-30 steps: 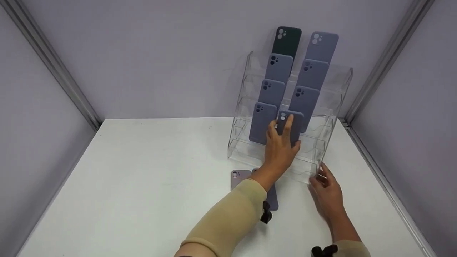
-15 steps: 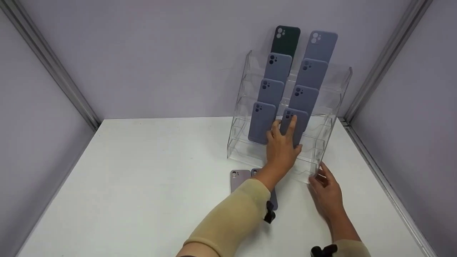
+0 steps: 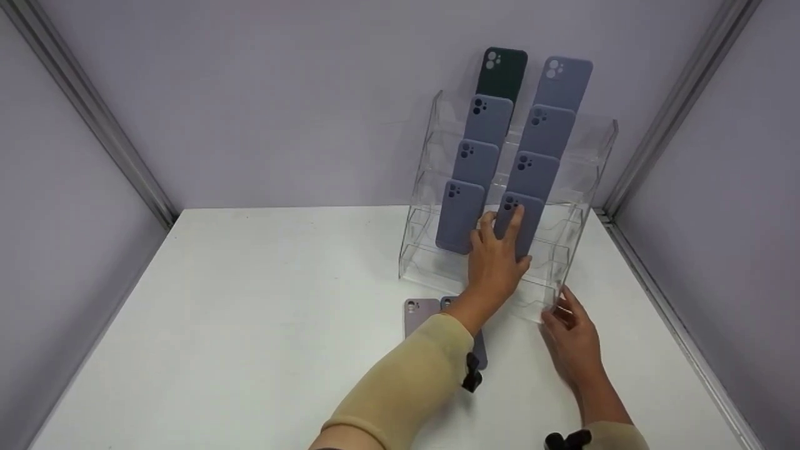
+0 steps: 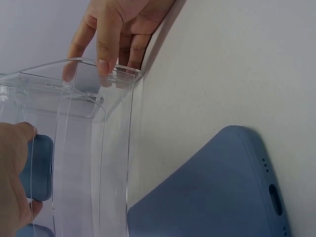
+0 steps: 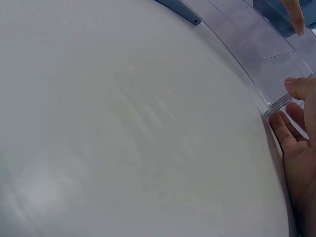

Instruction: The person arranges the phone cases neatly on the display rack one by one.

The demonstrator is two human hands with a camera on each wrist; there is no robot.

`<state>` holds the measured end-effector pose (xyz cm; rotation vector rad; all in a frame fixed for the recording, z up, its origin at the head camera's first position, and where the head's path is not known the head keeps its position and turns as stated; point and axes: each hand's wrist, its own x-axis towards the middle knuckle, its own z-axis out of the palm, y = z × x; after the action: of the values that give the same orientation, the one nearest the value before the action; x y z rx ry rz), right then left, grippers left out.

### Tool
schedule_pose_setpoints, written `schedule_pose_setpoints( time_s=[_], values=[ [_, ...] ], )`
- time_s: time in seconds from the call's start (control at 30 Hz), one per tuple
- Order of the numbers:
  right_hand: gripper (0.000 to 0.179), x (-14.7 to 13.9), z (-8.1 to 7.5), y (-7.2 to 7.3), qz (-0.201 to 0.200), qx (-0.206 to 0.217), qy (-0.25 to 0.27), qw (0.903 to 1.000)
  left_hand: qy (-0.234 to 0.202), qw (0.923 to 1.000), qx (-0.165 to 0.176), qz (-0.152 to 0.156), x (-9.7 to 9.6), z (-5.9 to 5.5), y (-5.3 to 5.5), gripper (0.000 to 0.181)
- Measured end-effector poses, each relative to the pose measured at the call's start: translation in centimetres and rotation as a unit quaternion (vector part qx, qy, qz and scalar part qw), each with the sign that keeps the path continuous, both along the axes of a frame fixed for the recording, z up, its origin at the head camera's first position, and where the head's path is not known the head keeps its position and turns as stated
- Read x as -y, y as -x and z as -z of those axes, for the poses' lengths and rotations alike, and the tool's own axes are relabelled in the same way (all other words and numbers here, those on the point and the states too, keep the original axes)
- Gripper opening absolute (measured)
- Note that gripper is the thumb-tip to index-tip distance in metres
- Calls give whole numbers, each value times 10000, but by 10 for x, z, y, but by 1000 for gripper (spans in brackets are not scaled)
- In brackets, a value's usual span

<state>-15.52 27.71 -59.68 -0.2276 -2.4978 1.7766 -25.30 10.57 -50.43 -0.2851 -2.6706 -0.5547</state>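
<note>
My left hand [image 3: 494, 262] holds a blue-grey phone case [image 3: 526, 228] by its side edges, the index finger lying over its face near the camera cutout. The case leans at the bottom of the right-hand column in a clear acrylic display stand [image 3: 417, 270]. In the left wrist view, finger and thumb sit at opposite edges of the case [image 4: 42, 168]. My right hand [image 3: 574, 340] pinches the stand's front right bottom corner. The right wrist view has the thumb of that hand [image 5: 301, 143] inside the clear side panel, other fingers outside.
Several phone cases lean in two columns on the stand, a dark green case [image 3: 502, 75] at the top left. On the white table [image 3: 250, 325], a pinkish case [image 3: 420, 312] and a blue-grey case [image 3: 480, 353] lie in front, partly under my left forearm. Walls enclose the table.
My left hand has shifted slightly right with the phone case, which now tilts in line with the case behind it. The right hand stays at the stand's corner.
</note>
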Motion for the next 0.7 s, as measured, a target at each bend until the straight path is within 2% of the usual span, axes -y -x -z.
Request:
schedule_pose_setpoints(
  time_s=[0.43, 0.7],
  values=[
    [79, 4, 3, -1, 9, 29, 76, 10000, 339, 9994, -78, 17, 5, 0, -6, 96],
    [78, 2, 2, 0, 20, 48, 18, 10000, 551, 9982, 25, 255, 14, -3, -13, 93]
  ],
)
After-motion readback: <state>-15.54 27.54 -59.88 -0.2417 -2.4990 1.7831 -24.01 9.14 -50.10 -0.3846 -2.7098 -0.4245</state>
